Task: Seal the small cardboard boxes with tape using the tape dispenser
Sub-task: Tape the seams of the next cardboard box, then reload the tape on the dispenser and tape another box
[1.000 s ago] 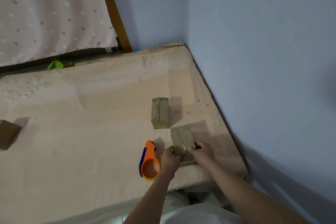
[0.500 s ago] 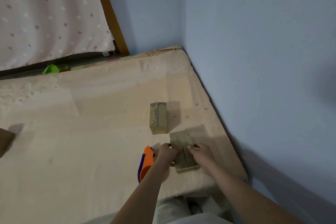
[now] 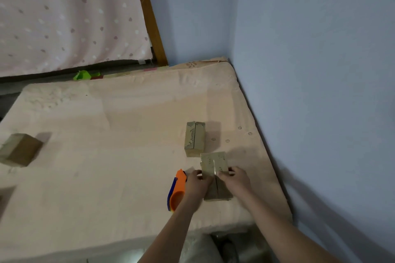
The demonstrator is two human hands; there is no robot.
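A wide peach-coloured mattress [image 3: 106,156] fills most of the room's floor, pushed into the corner of the pale blue walls [image 3: 310,70]. At about eleven o'clock a pink dotted curtain [image 3: 64,17] hangs beside a slanting brown wooden post [image 3: 149,23], and a scrap of bright green material [image 3: 84,75] lies in the gap at the mattress's far edge.

Three small olive-brown cardboard boxes sit on the mattress. The far-left box [image 3: 19,149] is at nine o'clock, well apart from the others. The upright box [image 3: 195,139] stands near the centre-right, its top seam facing up. Just beside it, toward five o'clock, lies the near box [image 3: 214,166], the one being worked on, with its flap seam running lengthwise toward the person.

Both bare arms reach in from six o'clock. The left hand [image 3: 195,183] holds the near box's left side, fingers curled over the edge. The right hand [image 3: 235,179] grips the right side, with a fingertip pressed near the seam. The two hands sit close together, squeezing the flaps shut between them.

The orange tape dispenser with a blue edge [image 3: 177,190] rests on the mattress just left of the left hand, at about seven o'clock from the near box; I cannot tell whether the hand touches it.
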